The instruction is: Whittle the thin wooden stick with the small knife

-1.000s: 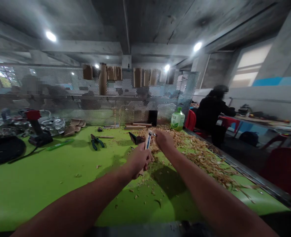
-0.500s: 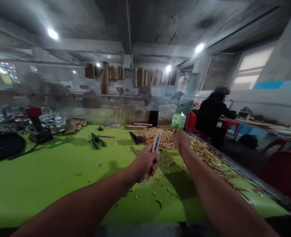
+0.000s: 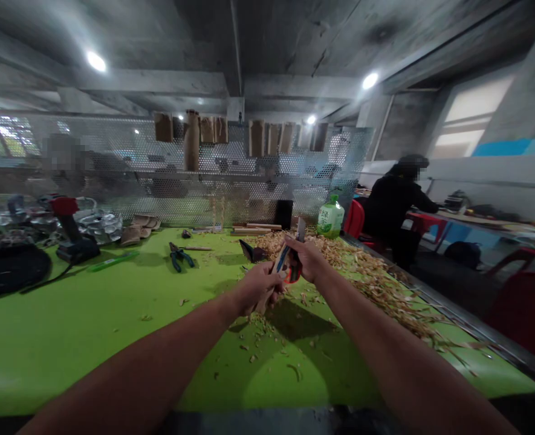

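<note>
Just right of the middle of the green-topped table, my left hand is closed round a pale wooden piece with a blue mark, tilted upward. My right hand is closed on a tool with a flat grey blade that points up and a part with red edges below. The blade tool is against or very near the upper end of the wooden piece. Wood shavings are heaped behind and to the right of my hands.
Pliers, a green cutter and a red and black power drill lie left. A green bottle stands at the back right. A perforated metal screen rises behind. A person in black sits at the right.
My right hand has come down and left from beside the bottle to my left hand. The wooden piece has tilted further right and sits a little lower; the tool's blade now shows.
</note>
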